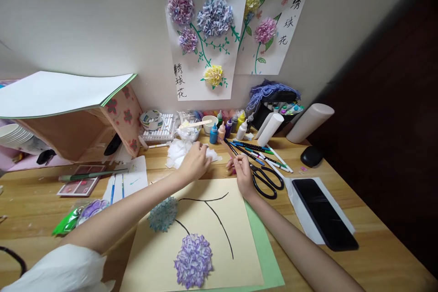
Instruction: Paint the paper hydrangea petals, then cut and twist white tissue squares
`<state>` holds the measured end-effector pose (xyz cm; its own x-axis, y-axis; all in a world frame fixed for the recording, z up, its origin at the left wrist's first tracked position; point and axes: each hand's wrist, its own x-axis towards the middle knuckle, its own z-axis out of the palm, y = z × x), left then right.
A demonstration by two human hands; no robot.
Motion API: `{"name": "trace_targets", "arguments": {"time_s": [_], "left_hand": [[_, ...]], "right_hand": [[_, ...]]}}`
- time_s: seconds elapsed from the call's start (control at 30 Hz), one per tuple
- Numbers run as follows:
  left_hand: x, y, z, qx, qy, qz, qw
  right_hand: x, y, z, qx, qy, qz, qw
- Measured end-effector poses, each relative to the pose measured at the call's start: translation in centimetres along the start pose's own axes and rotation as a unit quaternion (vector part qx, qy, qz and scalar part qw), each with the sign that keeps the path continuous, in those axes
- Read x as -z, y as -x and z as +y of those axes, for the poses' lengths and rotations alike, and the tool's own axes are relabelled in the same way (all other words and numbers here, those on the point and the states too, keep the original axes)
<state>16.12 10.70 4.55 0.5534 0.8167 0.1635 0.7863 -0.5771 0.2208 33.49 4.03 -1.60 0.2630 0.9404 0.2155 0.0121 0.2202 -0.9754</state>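
A cream sheet (239,237) on a green sheet (265,246) bears black drawn branches, a teal flower (163,214) at the left and a purple flower (193,261) near the bottom. Over the white tissues (176,153), beyond the cream sheet, is my left hand (196,160), its fingers bent down onto them and closed; what they grip is hidden. Beside the black scissors (268,181), my right hand (242,171) is closed around something small that I cannot make out, with pink showing by its fingertips.
Several paint bottles (221,131) and a white bowl (210,124) stand by the wall. Pens (255,148) lie behind the scissors. A phone (323,213) and a black mouse (311,157) are at the right. A covered box (123,118) stands left, with brushes (112,188) before it.
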Motion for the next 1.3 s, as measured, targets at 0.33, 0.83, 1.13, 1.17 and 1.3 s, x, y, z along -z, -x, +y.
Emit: {"name": "trace_targets", "arguments": {"time_s": [0.33,0.83,1.13,1.17,1.3], "left_hand": [[-5.0,-3.3,0.2,0.005,0.038,-0.018,0.999],[1.7,1.3,-6.0,0.124,-0.07,0.05,0.988],[-4.3,-3.1,1.7,-0.053,0.043,-0.044,0.997],[-4.8,-3.3,2.1,-0.052,0.051,-0.046,0.996],[-5.2,-2.8,1.9,-0.034,0.06,-0.045,0.997]], "right_hand": [[0.2,0.0,0.3,-0.003,0.02,0.018,1.0],[0.2,0.1,0.2,0.008,0.022,0.027,0.999],[0.3,0.1,-0.1,0.018,0.001,0.055,0.998],[0.3,0.1,-0.1,0.019,0.004,0.054,0.998],[0.3,0.2,-0.1,0.02,0.015,0.047,0.999]]}}
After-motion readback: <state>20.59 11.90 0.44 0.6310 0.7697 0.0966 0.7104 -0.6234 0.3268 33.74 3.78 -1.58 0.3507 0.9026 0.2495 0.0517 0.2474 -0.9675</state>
